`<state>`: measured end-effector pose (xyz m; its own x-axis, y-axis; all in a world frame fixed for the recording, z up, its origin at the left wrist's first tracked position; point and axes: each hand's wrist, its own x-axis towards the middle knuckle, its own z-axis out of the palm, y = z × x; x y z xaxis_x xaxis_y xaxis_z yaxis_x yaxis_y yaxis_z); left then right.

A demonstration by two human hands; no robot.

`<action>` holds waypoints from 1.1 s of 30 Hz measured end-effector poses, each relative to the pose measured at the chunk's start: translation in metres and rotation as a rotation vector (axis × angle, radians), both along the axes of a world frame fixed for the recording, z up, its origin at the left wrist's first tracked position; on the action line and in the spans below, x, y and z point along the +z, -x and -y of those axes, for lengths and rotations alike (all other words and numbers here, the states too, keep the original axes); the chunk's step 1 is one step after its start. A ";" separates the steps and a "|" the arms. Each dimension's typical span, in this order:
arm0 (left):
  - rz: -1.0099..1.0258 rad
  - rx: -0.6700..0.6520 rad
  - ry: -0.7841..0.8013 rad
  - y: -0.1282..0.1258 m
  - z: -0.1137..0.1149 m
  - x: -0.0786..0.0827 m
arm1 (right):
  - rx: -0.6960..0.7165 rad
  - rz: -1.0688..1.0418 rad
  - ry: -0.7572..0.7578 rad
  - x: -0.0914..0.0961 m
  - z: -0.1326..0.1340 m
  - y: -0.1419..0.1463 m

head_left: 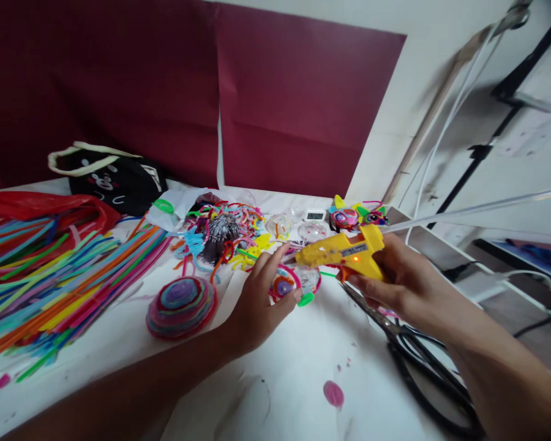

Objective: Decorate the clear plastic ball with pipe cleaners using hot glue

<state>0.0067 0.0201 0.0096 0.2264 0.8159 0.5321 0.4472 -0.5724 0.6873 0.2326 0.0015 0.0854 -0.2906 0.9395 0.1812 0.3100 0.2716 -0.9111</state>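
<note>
My right hand (401, 278) grips a yellow hot glue gun (349, 252) with a small orange light on its side; a clear glue stick (459, 212) sticks out of its back. The nozzle points left, over a pipe-cleaner craft piece (282, 286) with a pink ring and a purple centre. My left hand (261, 300) holds this piece between thumb and fingers. A green bit (305, 299) shows on the piece near my thumb. Black-handled scissors (408, 343) lie under my right forearm.
A round striped pipe-cleaner dome (182, 306) sits left of my left hand. Bundles of coloured pipe cleaners (73, 275) cover the left side. Behind stand a heap of scraps (224, 233), a small digital clock (314, 215) and a black bag (114, 180).
</note>
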 end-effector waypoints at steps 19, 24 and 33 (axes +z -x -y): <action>-0.058 -0.017 -0.008 -0.002 0.000 -0.001 | 0.053 0.119 -0.094 0.002 -0.002 -0.005; -0.060 -0.015 -0.003 -0.002 0.001 -0.001 | 0.061 0.190 -0.129 0.002 -0.003 -0.007; -0.060 -0.012 0.001 -0.002 0.002 0.000 | 0.065 0.229 -0.141 0.001 -0.004 -0.010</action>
